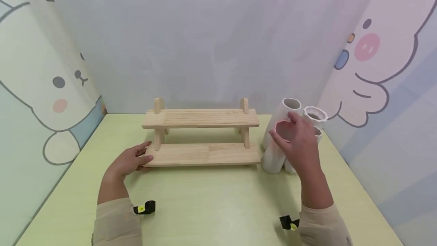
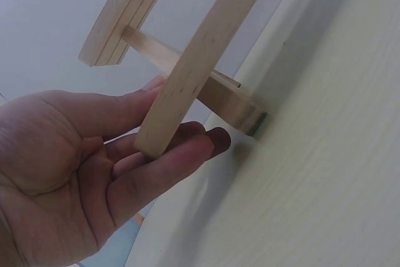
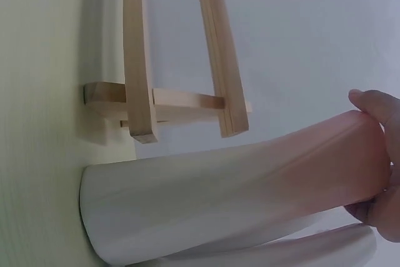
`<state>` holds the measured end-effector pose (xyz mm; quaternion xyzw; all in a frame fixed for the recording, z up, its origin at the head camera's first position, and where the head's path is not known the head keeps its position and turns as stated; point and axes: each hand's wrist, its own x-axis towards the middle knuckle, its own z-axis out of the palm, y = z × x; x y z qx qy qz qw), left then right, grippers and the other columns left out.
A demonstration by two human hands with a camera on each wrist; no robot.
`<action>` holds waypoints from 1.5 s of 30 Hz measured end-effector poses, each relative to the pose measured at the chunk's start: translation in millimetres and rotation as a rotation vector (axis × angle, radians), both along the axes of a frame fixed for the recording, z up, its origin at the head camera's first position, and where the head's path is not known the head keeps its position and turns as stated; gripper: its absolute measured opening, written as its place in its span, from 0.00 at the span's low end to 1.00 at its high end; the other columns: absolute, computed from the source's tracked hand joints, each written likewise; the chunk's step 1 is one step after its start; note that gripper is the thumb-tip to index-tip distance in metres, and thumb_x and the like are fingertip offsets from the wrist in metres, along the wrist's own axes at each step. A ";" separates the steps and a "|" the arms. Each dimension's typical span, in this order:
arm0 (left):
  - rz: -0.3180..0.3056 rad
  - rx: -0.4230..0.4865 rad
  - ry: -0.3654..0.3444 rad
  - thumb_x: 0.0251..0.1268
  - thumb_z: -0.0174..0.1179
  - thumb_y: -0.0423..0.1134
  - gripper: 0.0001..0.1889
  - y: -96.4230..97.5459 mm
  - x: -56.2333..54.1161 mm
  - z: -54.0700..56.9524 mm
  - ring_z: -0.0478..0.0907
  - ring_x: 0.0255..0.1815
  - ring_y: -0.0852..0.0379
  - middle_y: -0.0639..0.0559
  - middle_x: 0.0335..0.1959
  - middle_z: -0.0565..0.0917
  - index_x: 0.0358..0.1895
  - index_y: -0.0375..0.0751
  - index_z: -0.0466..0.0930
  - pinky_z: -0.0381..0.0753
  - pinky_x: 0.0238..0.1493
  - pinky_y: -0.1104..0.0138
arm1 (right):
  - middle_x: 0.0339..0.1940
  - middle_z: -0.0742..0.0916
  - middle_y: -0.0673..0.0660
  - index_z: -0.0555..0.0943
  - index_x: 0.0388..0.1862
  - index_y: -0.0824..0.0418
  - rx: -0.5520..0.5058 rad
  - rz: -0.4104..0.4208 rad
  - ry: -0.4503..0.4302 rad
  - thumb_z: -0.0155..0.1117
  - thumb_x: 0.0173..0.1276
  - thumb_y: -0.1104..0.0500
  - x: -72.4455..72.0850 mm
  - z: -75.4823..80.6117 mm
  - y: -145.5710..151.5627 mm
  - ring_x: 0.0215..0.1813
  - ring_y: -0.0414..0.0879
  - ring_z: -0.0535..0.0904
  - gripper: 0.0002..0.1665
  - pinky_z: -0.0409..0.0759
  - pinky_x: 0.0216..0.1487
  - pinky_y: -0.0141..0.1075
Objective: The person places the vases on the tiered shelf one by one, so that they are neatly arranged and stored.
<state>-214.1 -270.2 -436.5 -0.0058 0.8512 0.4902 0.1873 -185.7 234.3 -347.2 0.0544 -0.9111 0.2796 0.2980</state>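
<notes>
A two-tier wooden shelf stands on the table. My left hand grips the left end of its lower board, thumb on top and fingers beneath, as the left wrist view shows on the board. To the shelf's right, my right hand holds the top rim of a tall vase, white below and pinkish toward its opening. In the right wrist view that vase has its base at the table surface, and the hand's fingers curl around its upper end.
Behind the held vase stand a tall white vase, a white vase with a scalloped rim and a shorter one, partly hidden by my right hand. Walls printed with cartoon animals enclose the pale green table at the back and sides.
</notes>
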 end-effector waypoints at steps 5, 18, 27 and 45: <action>-0.003 0.000 0.003 0.70 0.59 0.48 0.42 0.5 0.2 0.5 0.86 0.49 0.49 0.31 0.77 0.53 0.80 0.47 0.45 0.79 0.59 0.51 | 0.60 0.80 0.65 0.66 0.70 0.62 -0.018 0.035 -0.020 0.75 0.57 0.47 -4.4 -6.0 1.1 0.61 0.63 0.75 0.46 0.71 0.61 0.60; -0.003 0.012 0.006 0.70 0.59 0.49 0.42 -0.4 0.8 0.3 0.86 0.49 0.50 0.31 0.76 0.54 0.80 0.47 0.45 0.82 0.55 0.55 | 0.60 0.81 0.57 0.65 0.72 0.57 -0.211 0.069 0.021 0.81 0.49 0.49 -10.0 -18.6 -1.3 0.61 0.55 0.74 0.54 0.72 0.59 0.52; 0.005 0.029 0.006 0.70 0.60 0.47 0.42 -0.5 2.3 0.6 0.85 0.50 0.50 0.31 0.76 0.54 0.80 0.46 0.46 0.83 0.53 0.57 | 0.63 0.77 0.61 0.59 0.76 0.51 -0.384 0.045 -0.140 0.80 0.50 0.44 -8.7 -18.9 -4.5 0.57 0.54 0.76 0.58 0.77 0.52 0.50; -0.007 0.060 0.014 0.71 0.59 0.45 0.41 0.3 1.5 1.4 0.83 0.54 0.47 0.31 0.76 0.54 0.80 0.45 0.46 0.85 0.51 0.58 | 0.54 0.80 0.61 0.68 0.66 0.54 -0.384 0.043 -0.172 0.80 0.50 0.43 -8.6 -20.8 0.1 0.54 0.52 0.76 0.48 0.76 0.51 0.45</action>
